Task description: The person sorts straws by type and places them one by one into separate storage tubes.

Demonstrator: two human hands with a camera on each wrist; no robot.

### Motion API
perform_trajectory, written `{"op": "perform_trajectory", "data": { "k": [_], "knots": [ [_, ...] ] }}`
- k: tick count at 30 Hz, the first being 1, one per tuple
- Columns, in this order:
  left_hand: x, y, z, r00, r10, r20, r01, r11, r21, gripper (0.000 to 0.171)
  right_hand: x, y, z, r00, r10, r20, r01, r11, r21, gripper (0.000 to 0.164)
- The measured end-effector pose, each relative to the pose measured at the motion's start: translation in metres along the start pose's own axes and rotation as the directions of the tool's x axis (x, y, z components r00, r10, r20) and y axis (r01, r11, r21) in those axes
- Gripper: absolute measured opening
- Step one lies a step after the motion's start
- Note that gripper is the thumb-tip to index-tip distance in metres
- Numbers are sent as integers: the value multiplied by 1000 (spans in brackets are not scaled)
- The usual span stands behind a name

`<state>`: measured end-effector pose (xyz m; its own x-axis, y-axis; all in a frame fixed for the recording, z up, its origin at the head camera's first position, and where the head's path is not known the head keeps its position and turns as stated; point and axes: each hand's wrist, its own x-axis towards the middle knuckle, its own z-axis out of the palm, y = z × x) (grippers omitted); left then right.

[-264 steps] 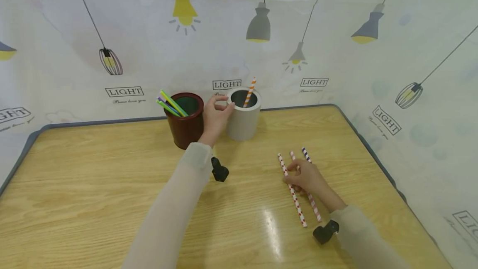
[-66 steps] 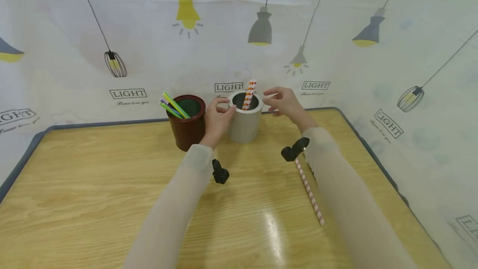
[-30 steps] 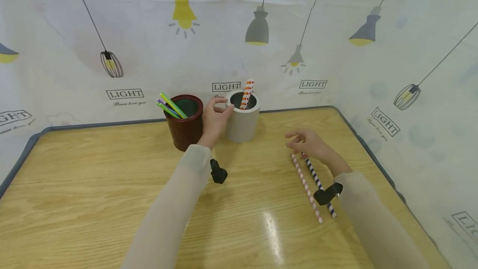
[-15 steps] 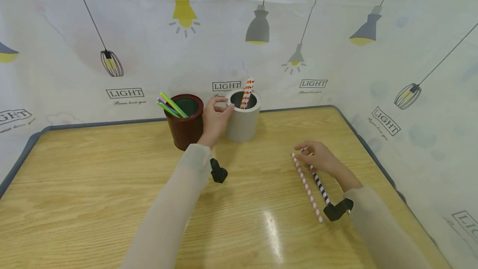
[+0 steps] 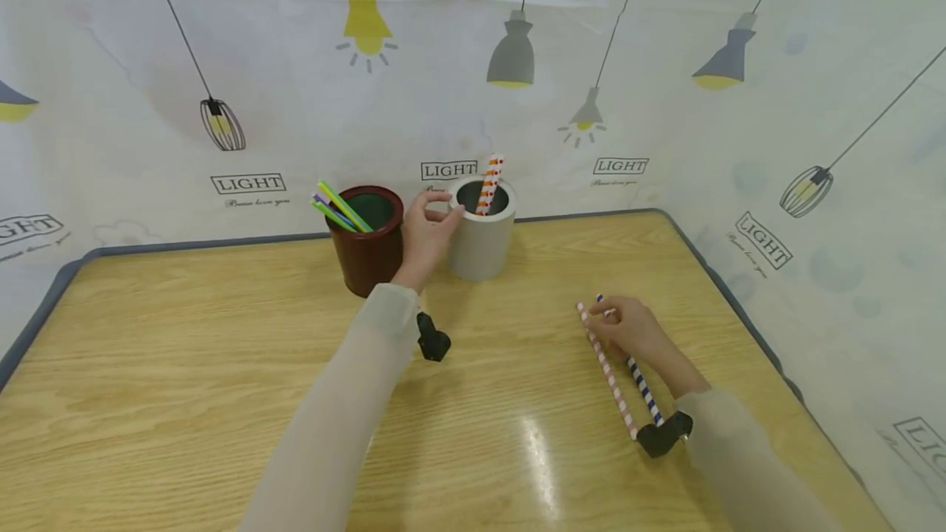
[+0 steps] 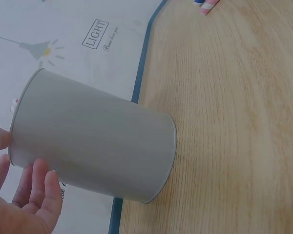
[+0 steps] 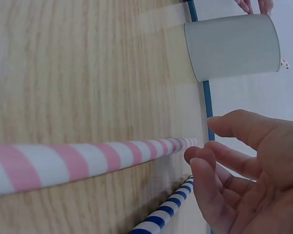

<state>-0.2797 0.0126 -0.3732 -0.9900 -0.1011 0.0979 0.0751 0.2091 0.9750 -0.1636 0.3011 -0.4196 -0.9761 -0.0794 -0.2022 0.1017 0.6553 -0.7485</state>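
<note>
My left hand (image 5: 427,238) holds the rim of a light grey cylindrical cup (image 5: 479,249), thumb and fingers at its left side. An orange-striped paper straw (image 5: 484,200) and a red-dotted one (image 5: 498,167) lean inside that cup. Over the table at the right, my right hand (image 5: 634,333) hovers with bent, parted fingers and nothing visible between them. Beneath it lie a pink-and-white striped paper straw (image 5: 612,380) and a blue-and-white striped one (image 5: 645,391), side by side. In the right wrist view the fingertips are close to the pink straw's far end; contact is unclear.
Left of the grey cup stands a dark red cup (image 5: 367,263) with several thin coloured straws (image 5: 342,208) leaning left. Both cups are at the back of the wooden table (image 5: 222,368), near its blue-grey edge and the lamp-patterned wall covering (image 5: 281,64).
The red-dotted straw has gone from the table into the grey cup. My right hand has since moved from beside the cup down to the two striped straws. The left hand stays put.
</note>
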Motion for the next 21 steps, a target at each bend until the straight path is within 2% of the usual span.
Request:
{"op": "perform_trajectory", "data": {
  "k": [12,17,21],
  "knots": [
    [-1,2,-1,1000,-2,0,2,1000,0,30,-10,7,6,995,102,-19,-101,994,51,38],
    [-1,1,-1,1000,-4,2,4,1000,-3,30,-11,10,12,994,107,-29,-105,993,57,36],
    [-1,1,0,1000,-4,2,4,1000,-5,30,-12,10,15,993,106,-44,-105,994,21,34]
  ]
}}
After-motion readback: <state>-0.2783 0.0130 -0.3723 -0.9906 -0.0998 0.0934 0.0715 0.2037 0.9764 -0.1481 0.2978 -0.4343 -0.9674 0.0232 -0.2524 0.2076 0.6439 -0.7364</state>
